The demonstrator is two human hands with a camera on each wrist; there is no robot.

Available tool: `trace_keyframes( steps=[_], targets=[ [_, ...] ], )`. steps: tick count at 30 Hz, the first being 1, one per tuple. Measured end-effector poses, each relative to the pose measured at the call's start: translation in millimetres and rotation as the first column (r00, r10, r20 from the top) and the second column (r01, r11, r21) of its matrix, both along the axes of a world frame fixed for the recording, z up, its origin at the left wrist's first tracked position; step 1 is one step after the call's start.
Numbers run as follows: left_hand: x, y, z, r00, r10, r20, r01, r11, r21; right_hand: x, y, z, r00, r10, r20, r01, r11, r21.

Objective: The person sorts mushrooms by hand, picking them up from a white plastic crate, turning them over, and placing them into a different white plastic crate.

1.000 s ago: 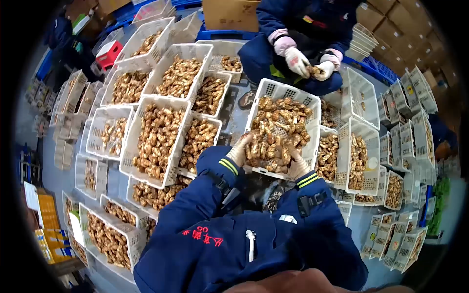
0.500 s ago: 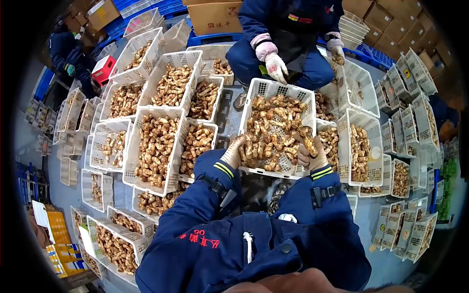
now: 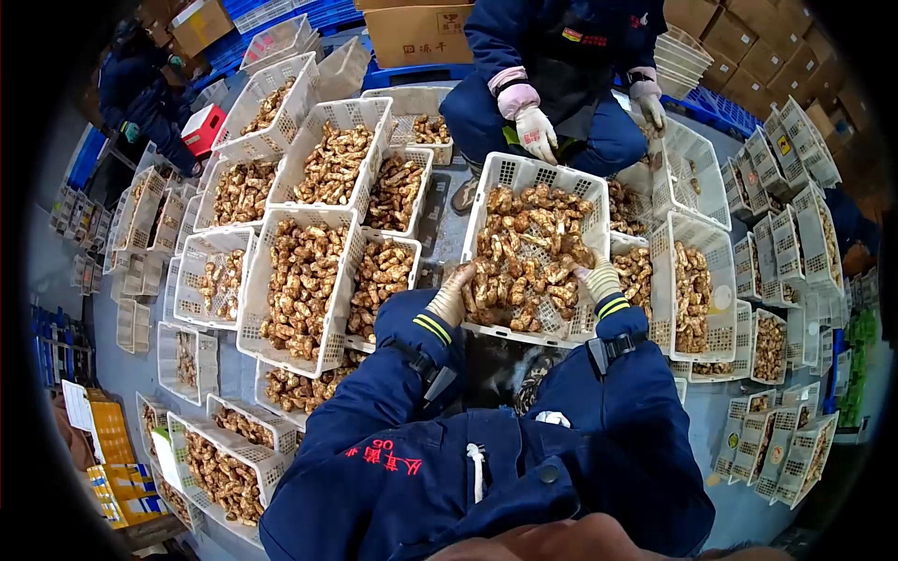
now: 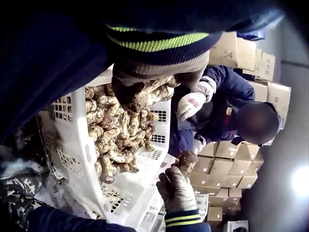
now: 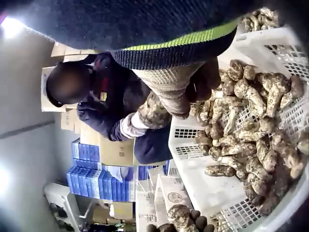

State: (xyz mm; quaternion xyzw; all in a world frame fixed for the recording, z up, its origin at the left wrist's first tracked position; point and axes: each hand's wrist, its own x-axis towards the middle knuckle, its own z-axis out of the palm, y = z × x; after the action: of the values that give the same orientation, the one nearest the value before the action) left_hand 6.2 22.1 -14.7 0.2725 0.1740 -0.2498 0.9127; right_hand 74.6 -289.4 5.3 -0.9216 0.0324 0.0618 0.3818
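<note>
A white perforated crate [image 3: 599, 210] of brown-and-cream mushrooms [image 3: 533, 224] stands in front of me. My gloved left hand [image 3: 451, 292] is at its near left corner, gripping mushrooms [image 4: 157, 93] that stick out past the fingers. At the right side my gloved right hand [image 3: 599, 279] holds one mushroom [image 4: 187, 163], its thick end pointing up out of the grip in the left wrist view. The right wrist view has this mushroom [image 5: 154, 111] beyond the glove, partly hidden by it. Dark stains cover the glove's fingers [image 5: 205, 79].
Opposite me another person sits with one gloved hand [image 3: 536, 134] by the crate's far rim and the other [image 3: 653, 110] over a crate at the right. More mushroom crates [image 3: 299, 280] crowd both sides. Cardboard boxes [image 3: 421, 35] stand at the back.
Earlier both my hands were low in the crate's near corners; the right has since lifted a mushroom and tilted it forward. The other person's hands, together on a mushroom before, have parted.
</note>
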Motion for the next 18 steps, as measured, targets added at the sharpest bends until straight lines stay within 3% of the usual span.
trace_keyframes(
  steps=[3,5,6,7,8,9,10,12,15,16,17,18],
  targets=[
    [3,0,-19,0.999,0.004,0.054,-0.003,1.0,-0.007,7,-10,-11,0.999,-0.033,0.042,0.034,0.999,-0.022],
    [6,0,-27,0.996,0.011,0.091,-0.016,0.999,0.05,23,-24,-53,0.994,-0.065,0.093,0.075,0.991,-0.113],
    [9,1,-41,0.993,0.017,0.117,-0.027,0.996,0.086,25,-27,-66,0.991,-0.099,0.085,0.091,0.991,0.103],
    [9,1,-43,0.991,0.011,0.132,-0.02,0.998,0.064,23,-22,-53,0.988,-0.116,-0.097,0.143,0.928,0.345],
    [9,1,-46,0.989,0.007,0.147,-0.013,0.999,0.042,18,-15,-41,0.965,-0.19,-0.179,0.249,0.872,0.422],
    [6,0,-35,0.999,0.031,0.045,-0.033,0.998,0.044,10,0,-16,0.93,-0.261,-0.259,0.359,0.796,0.487],
    [6,0,-37,0.995,0.028,0.092,-0.032,0.998,0.047,25,-17,-43,0.925,-0.069,-0.374,0.292,0.76,0.581],
    [6,-1,-34,0.994,0.063,0.087,-0.071,0.993,0.092,18,-7,-42,0.946,-0.203,-0.254,0.305,0.822,0.481],
    [8,0,-40,0.996,0.042,0.074,-0.048,0.995,0.089,37,-31,-120,0.978,-0.207,-0.039,0.21,0.963,0.168],
    [8,0,-42,0.997,0.045,0.065,-0.051,0.995,0.088,41,-28,-128,0.974,-0.163,0.159,0.161,0.987,0.024],
    [8,0,-44,0.997,0.049,0.058,-0.054,0.995,0.089,39,-34,-133,0.978,-0.179,0.111,0.182,0.983,-0.024],
    [9,0,-46,0.997,0.053,0.052,-0.058,0.994,0.089,24,-19,-85,0.979,-0.196,0.064,0.2,0.977,-0.074]
  ],
)
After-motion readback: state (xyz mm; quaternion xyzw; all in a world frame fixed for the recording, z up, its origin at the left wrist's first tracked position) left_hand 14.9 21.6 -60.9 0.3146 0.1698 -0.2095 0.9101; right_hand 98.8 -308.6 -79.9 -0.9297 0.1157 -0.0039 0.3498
